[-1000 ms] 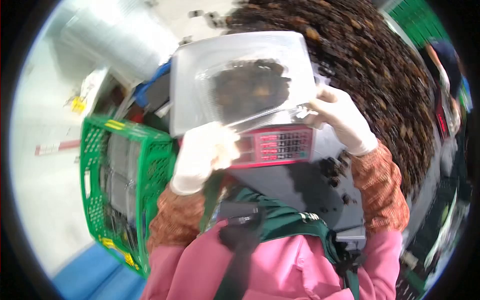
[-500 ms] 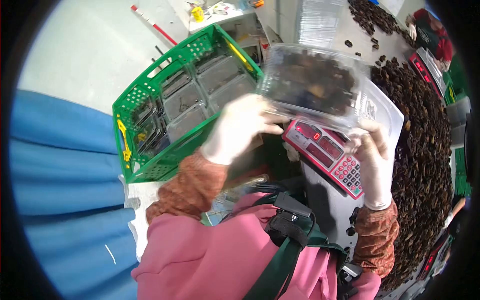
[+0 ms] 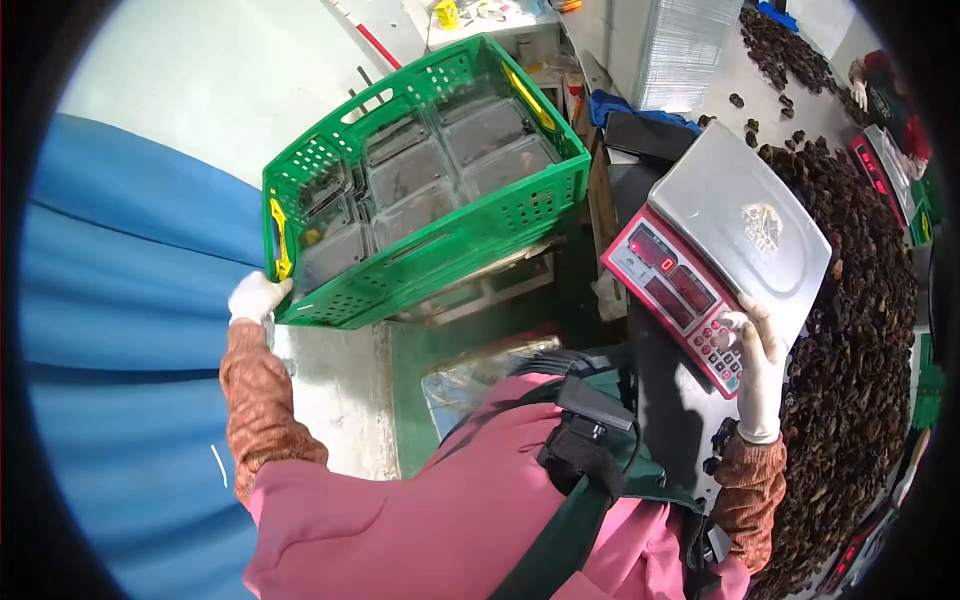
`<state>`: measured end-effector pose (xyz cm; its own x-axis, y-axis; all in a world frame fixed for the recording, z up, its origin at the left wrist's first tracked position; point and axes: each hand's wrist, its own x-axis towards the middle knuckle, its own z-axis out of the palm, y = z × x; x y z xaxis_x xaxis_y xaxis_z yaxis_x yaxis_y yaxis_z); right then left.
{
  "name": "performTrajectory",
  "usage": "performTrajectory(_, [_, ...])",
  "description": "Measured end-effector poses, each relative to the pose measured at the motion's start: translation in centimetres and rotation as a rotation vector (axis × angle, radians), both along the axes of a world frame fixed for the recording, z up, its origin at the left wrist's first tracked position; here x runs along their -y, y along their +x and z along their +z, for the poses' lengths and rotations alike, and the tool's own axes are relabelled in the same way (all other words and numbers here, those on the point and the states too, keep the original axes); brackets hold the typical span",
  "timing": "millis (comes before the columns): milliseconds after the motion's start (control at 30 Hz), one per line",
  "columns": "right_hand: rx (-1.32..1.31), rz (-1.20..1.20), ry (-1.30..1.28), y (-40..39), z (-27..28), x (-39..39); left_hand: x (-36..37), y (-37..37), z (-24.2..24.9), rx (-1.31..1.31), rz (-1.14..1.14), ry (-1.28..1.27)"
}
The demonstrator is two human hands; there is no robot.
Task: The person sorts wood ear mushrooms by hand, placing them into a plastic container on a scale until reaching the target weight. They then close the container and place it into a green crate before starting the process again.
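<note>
My left hand, in a white glove, is closed on the near left corner of a green plastic crate. Inside the crate stand several clear lidded boxes with dark contents. My right hand, gloved too, rests on a red-and-white digital scale; its fingers reach the platform edge and the thumb is over the keypad, holding nothing. Red digits on the display read 0. On the metal weighing platform there is only a pale, worn-looking patch.
Dark dried pieces, fungus-like, form a long heap right of the scale. A stack of clear plastic trays stands behind it. Another person works at a second scale, far right. Blue cloth hangs on the left.
The clear box of dark pieces has left my hands and the space above the scale. My left hand moved left to the crate corner; my right hand came down onto the scale.
</note>
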<state>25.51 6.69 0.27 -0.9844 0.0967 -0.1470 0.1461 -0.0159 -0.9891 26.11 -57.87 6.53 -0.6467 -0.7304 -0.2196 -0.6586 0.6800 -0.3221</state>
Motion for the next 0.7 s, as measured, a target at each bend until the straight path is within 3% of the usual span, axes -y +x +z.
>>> performTrajectory(33, [-0.02, -0.01, 0.043, 0.4, -0.4, -0.5, 0.7, -0.4, -0.4, -0.005, -0.051, -0.13])
performTrajectory(67, [-0.022, -0.027, 0.039, 0.8, -0.8, -1.2, 1.9, -1.5, -0.1, 0.024, -0.016, -0.05])
performTrajectory(167, [-0.007, -0.136, -0.013, 2.7, -1.4, -2.2, 1.9, -5.6, -1.6, -0.3, -0.369, 0.252])
performTrajectory(267, [0.002, -0.179, -0.04, 3.7, -2.3, -3.1, -4.4, -13.7, -1.4, -0.647, -0.673, 0.501])
performTrajectory(300, [0.027, -0.194, -0.019, 3.7, -2.3, -3.4, -8.2, -17.8, -0.6, -0.55, -0.708, 0.453])
performTrajectory(400, [0.037, -0.285, -0.046, 4.4, -3.2, -3.2, -18.1, -28.3, 0.4, -0.848, -0.995, 0.873])
performTrajectory(467, [0.088, -0.388, -0.013, 4.7, -2.3, -2.8, -25.7, -35.1, 3.6, -1.057, -1.404, 0.749])
performTrajectory(567, [-0.006, -0.574, -0.044, 7.1, -3.2, -3.6, -35.0, -45.0, 7.4, -1.111, -1.614, 0.488])
performTrajectory(600, [0.017, -0.643, -0.014, 8.3, -1.7, -3.2, -35.3, -52.9, 8.0, -1.065, -1.841, -0.173])
performTrajectory(633, [0.048, -0.763, -0.058, 9.8, -0.5, -2.3, -36.0, -60.2, 9.1, -0.991, -1.884, -0.213])
performTrajectory(667, [0.028, -0.845, 0.018, 11.1, 0.3, -1.5, -36.6, -70.7, 8.3, -1.007, -1.912, 0.016])
performTrajectory(700, [-0.027, -0.913, 0.039, 13.4, -0.4, -1.3, -37.8, -74.2, 9.4, -0.878, -1.845, 0.043])
